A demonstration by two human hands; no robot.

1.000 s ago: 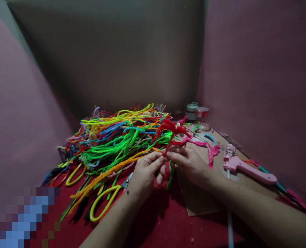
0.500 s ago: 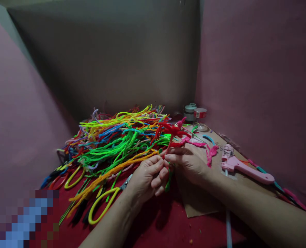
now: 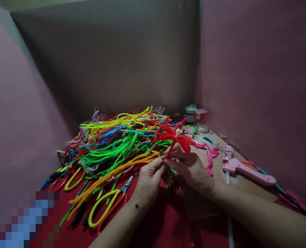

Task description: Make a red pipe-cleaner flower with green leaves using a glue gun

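A red pipe-cleaner flower (image 3: 177, 137) with looped petals and a small pale centre tilts up above my hands. My left hand (image 3: 153, 174) pinches the low end of its red stem between thumb and finger. Just beside it, my right hand (image 3: 190, 167) is closed round the same stem a little higher, under the petals. Part of a green pipe cleaner (image 3: 169, 187) shows below my fingers, and I cannot tell whether it joins the flower. Near my left wrist lie scissors (image 3: 105, 203) with yellow and red handles, blades pointing away.
A big heap of coloured pipe cleaners (image 3: 122, 137) spreads behind my left hand. On the right, a pink glue gun (image 3: 248, 170) with a glue stick rests on a brown board (image 3: 261, 191). A jar (image 3: 190, 113) and a tape roll (image 3: 200, 114) stand at the back.
The flower has turned so that its open petals and pale centre face me more. Both hands keep hold of the stem, and my left hand has rolled over it slightly.
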